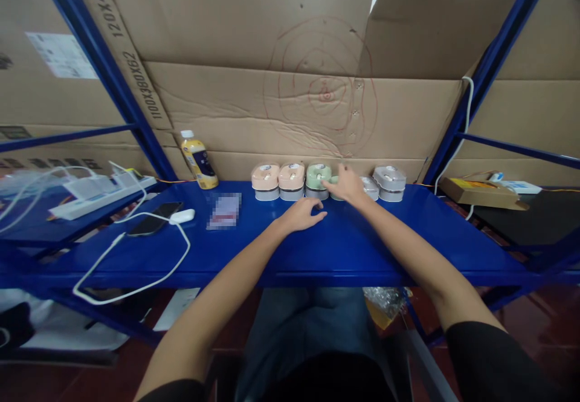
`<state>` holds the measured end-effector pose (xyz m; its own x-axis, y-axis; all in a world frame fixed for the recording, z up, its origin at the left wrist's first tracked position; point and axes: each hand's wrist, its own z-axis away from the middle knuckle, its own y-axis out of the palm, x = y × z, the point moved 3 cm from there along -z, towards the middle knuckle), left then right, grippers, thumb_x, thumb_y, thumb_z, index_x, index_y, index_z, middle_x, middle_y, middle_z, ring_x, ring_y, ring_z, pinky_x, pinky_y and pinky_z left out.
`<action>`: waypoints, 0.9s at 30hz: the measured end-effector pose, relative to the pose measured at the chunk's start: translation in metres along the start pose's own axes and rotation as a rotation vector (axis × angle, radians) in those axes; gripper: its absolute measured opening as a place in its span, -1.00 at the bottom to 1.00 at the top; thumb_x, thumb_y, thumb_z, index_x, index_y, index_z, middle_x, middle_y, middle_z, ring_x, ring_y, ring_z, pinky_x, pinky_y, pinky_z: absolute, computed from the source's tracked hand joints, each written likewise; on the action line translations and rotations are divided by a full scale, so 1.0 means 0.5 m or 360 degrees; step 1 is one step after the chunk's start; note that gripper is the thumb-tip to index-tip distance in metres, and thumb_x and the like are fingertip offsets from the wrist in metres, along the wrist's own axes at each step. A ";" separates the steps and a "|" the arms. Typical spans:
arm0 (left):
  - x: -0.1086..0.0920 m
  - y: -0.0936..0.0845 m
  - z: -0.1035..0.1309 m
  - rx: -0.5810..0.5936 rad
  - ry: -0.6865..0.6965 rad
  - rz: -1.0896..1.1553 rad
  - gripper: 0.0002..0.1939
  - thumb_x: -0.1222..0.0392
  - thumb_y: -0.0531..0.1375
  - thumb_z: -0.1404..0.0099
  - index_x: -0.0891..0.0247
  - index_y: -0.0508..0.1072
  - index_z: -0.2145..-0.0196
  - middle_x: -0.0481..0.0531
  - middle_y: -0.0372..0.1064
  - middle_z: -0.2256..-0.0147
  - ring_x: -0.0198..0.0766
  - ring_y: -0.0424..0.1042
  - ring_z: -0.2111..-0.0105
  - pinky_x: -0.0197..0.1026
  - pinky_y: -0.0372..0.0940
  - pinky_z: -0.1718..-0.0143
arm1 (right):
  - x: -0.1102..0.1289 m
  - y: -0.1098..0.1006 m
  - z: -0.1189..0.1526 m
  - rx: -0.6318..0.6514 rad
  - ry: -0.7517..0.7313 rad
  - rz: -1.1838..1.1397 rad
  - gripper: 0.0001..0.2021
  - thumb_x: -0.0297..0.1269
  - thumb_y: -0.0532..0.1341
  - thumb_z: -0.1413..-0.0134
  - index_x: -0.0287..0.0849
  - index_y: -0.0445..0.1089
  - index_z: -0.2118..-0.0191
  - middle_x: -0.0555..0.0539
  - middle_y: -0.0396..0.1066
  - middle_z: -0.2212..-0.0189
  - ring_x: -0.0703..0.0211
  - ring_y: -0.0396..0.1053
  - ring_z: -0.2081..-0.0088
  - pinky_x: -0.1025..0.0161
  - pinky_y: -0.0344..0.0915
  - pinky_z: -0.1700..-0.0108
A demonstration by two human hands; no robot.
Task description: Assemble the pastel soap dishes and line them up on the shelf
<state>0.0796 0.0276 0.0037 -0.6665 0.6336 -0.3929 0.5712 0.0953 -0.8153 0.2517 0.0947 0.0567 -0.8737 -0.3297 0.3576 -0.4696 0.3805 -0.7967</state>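
Observation:
Small rounded lidded containers stand in a row at the back of the blue shelf. Two are peach, a left one [266, 179] and one beside it [292, 179]. Right of them come a green container [318, 178] and a second green container [336, 196], mostly covered by my right hand [348, 183]. That hand wraps over the second green one, its thumb reaching toward the first. A pale grey container [370, 188], partly hidden by the hand, and another grey container [390, 182] end the row. In front of the green ones, my left hand [302, 214] holds nothing, thumb and fingers apart.
A yellow-labelled bottle [199, 161] stands at the back left of the blue shelf [317, 257]. Nearby lie a blurred packet [225, 211], a phone [154, 219] and a white cable [181, 263]. Cardboard [217, 100] walls the back; blue posts rise both sides.

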 end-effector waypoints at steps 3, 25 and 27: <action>0.008 -0.002 0.009 0.0004 0.0007 -0.0044 -0.76 0.04 0.22 -0.35 0.23 0.56 0.16 0.17 0.60 0.12 0.05 0.56 0.10 0.06 0.42 -0.04 | 0.074 0.053 -0.022 0.0101 0.0124 0.0081 -0.17 0.24 0.30 -0.01 -0.32 0.27 -0.23 -0.54 0.31 -0.19 -0.54 0.29 -0.21 -0.31 0.26 -0.17; 0.085 -0.064 0.009 -0.0387 -0.0358 0.1016 -0.18 -0.13 0.38 -0.21 0.26 0.21 -0.29 0.32 0.36 -0.21 0.02 0.46 -0.15 0.11 0.38 -0.18 | -0.049 -0.074 0.062 0.0375 -0.0352 -0.0917 -0.43 -0.03 0.23 -0.10 -0.04 0.36 -0.23 -0.07 0.48 -0.09 -0.11 0.42 -0.09 -0.04 0.35 -0.15; 0.079 -0.066 0.020 -0.0217 -0.0336 0.1071 -0.17 -0.10 0.41 -0.17 0.22 0.23 -0.29 0.28 0.37 -0.23 0.05 0.42 -0.19 0.13 0.36 -0.21 | -0.049 -0.059 0.084 0.0659 -0.0475 -0.1046 -0.44 -0.07 0.23 -0.09 -0.01 0.37 -0.23 -0.05 0.50 -0.05 -0.10 0.42 -0.06 -0.03 0.37 -0.12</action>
<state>0.0298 0.0416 0.0109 -0.2195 0.4281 -0.8767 0.9363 -0.1600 -0.3126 0.2922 0.0551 0.0512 -0.3401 -0.6114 0.7145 -0.7369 -0.2988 -0.6064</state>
